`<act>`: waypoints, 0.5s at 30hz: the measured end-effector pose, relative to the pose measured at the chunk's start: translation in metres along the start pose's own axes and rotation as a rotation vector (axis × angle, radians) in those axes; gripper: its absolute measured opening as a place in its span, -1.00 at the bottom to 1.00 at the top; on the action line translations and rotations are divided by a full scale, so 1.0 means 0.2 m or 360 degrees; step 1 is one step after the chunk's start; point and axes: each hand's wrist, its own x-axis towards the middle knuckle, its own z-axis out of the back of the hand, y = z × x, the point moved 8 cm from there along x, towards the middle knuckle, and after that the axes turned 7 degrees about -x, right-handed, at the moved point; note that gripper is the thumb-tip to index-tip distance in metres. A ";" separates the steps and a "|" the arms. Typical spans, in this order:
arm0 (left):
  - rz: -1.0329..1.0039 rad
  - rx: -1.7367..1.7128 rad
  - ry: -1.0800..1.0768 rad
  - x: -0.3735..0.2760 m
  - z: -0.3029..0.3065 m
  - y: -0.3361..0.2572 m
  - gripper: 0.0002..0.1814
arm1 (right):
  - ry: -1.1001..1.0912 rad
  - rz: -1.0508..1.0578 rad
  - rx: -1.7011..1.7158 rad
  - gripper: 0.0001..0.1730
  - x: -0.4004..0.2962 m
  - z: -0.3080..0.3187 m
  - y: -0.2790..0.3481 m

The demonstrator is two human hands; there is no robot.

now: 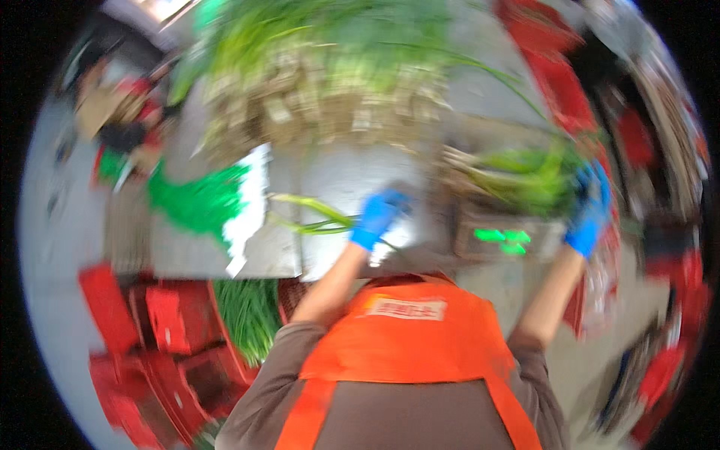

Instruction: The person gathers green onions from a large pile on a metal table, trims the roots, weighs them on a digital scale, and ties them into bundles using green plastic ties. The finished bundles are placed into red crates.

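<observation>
My left hand (379, 216), in a blue glove, is over the metal tabletop with its fingers curled. A few loose green onion stalks (318, 216) run into it from the left, and a thin leaf comes out on its other side. On the right, my right hand (588, 208), gloved in blue too, grips the leafy end of a green onion bunch (517, 174). That bunch lies over a scale (495, 239) with a lit green display, its pale root ends towards the left. Blur hides the exact finger positions.
A large heap of green onions (337, 84) covers the table's far side. Green ties with a white strip (202, 194) lie at left. Red crates (191, 360) stand lower left, one holding green onions (247, 315). A red crate (562, 84) borders the right. Another person (124, 112) is at far left.
</observation>
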 end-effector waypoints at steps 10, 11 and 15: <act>0.0311 0.0262 -0.1372 -0.59 0.95 0.34 -0.79 | 0.0697 -0.0003 0.0059 -0.63 -0.30 -0.87 0.19; 0.0204 0.0180 -0.1619 -0.69 1.10 0.38 -0.77 | 0.0753 0.0037 0.0074 -0.63 -0.36 -0.95 0.22; 0.0193 0.0216 -0.2439 -1.10 1.57 0.76 -0.77 | 0.1046 -0.0096 -0.0025 -0.64 -0.61 -1.23 0.24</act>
